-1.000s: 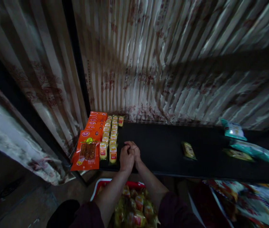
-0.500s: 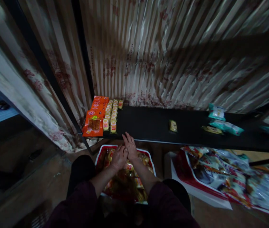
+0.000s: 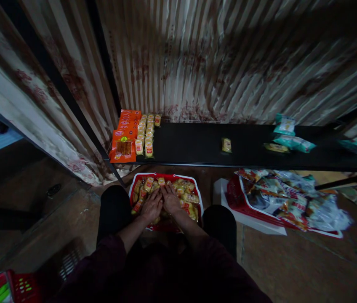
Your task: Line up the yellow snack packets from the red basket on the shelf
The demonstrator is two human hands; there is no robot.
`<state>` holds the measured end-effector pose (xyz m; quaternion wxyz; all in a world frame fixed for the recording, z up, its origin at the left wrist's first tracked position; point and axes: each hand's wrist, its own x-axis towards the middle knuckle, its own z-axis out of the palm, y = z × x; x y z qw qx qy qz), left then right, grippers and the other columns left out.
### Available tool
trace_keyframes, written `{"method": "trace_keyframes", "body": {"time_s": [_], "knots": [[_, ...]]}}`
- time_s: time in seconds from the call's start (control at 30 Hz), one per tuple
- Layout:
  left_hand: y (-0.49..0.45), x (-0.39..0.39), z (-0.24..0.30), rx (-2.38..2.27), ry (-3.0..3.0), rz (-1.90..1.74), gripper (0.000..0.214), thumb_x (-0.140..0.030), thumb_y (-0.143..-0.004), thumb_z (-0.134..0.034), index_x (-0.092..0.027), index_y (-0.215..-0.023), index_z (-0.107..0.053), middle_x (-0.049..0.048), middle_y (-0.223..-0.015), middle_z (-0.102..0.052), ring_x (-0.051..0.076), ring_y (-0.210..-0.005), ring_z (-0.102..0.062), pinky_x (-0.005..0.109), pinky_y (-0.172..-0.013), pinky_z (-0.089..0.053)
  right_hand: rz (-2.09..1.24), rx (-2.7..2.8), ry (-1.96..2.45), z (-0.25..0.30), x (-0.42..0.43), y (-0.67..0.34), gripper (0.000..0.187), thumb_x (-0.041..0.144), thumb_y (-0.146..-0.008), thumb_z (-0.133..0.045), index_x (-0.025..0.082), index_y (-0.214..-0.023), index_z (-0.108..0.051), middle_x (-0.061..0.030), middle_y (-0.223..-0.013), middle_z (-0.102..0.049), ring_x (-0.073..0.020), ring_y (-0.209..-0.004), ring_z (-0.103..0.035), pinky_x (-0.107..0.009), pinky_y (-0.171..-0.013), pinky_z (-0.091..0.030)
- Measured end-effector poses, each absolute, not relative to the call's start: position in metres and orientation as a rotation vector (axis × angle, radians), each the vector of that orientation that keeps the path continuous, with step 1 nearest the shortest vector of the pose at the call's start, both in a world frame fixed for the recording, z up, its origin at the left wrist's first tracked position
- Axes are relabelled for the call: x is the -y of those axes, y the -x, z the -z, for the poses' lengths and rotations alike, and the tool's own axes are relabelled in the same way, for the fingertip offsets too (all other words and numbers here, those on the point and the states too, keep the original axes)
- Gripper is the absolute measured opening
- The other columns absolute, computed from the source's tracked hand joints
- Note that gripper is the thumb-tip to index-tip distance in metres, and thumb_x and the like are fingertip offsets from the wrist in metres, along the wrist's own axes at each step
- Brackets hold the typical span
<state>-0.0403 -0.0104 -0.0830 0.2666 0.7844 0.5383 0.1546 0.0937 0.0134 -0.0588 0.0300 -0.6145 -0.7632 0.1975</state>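
Note:
Between my knees stands a red basket with a white rim (image 3: 201, 202), filled with small wrapped yellow snack cakes (image 3: 188, 208). My left hand (image 3: 152, 207) rests on the cakes with its fingers stretched forward. Beside it my right hand (image 3: 170, 200) also lies over the cakes, fingers extended and fingertips near the left hand's. Nothing shows gripped in either hand; what lies under the palms is hidden. Ahead, on the black shelf (image 3: 191, 143), wrapped cakes (image 3: 148, 149) stand in rows beside orange snack packs (image 3: 123, 148).
A single wrapped cake (image 3: 226, 145) lies mid-shelf, with teal packets (image 3: 295, 143) farther right. A second red basket (image 3: 237, 195) of bagged snacks stands on the floor at right. Another red basket (image 3: 23, 286) is at the lower left. Black posts (image 3: 102, 50) and a striped curtain (image 3: 197, 63) bound the shelf.
My hands have come apart from each other and lowered onto the cakes in the basket. The view has shifted, so the shelf sits higher and the lower-left basket shows.

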Motion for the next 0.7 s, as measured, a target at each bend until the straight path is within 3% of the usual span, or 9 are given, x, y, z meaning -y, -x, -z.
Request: {"method": "trace_keyframes", "body": {"time_s": [0.17, 0.3, 0.43, 0.7], "knots": [[0.040, 0.008, 0.087, -1.496, -2.120, -0.438, 0.050, -0.008, -0.077, -0.047, -0.013, -0.127, -0.055, 0.0118, -0.146, -0.044, 0.025, -0.138, -0.036, 0.045, -0.114, -0.032, -0.624, 2.381, 1.840, 0.045, -0.016, -0.104, 0.049, 0.015, -0.085, -0.045, 0.013, -0.134, -0.053, -0.0134, -0.140, -0.052, -0.0219, -0.135, -0.039, -0.040, -0.115, -0.021], [0.036, 0.008, 0.090, -1.476, -2.137, -0.595, 0.045, -0.010, -0.080, -0.047, -0.016, -0.123, -0.058, 0.0099, -0.135, -0.056, 0.025, -0.137, -0.036, 0.048, -0.114, -0.033, -0.563, 2.300, 1.887, 0.046, -0.004, -0.118, 0.045, 0.021, -0.090, -0.042, 0.012, -0.134, -0.052, -0.0131, -0.138, -0.054, -0.0230, -0.132, -0.042, -0.040, -0.113, -0.024], [0.034, 0.003, 0.089, -1.471, -2.101, -0.688, 0.036, -0.012, -0.083, -0.047, -0.021, -0.113, -0.064, 0.0077, -0.120, -0.066, 0.024, -0.129, -0.047, 0.049, -0.110, -0.037, -0.563, 2.288, 1.917, 0.050, 0.003, -0.120, 0.044, 0.018, -0.089, -0.044, 0.012, -0.132, -0.053, -0.0138, -0.133, -0.057, -0.0237, -0.128, -0.045, -0.039, -0.109, -0.029], [0.038, -0.005, 0.082, -1.507, -1.788, -0.812, 0.038, -0.008, -0.079, -0.050, -0.020, -0.112, -0.063, 0.0087, -0.120, -0.066, 0.021, -0.117, -0.057, 0.043, -0.106, -0.042, -0.526, 2.204, 1.978, 0.056, -0.009, -0.106, 0.040, 0.018, -0.086, -0.051, 0.016, -0.126, -0.060, -0.0154, -0.128, -0.060, -0.0261, -0.119, -0.053, -0.042, -0.106, -0.033]]}}
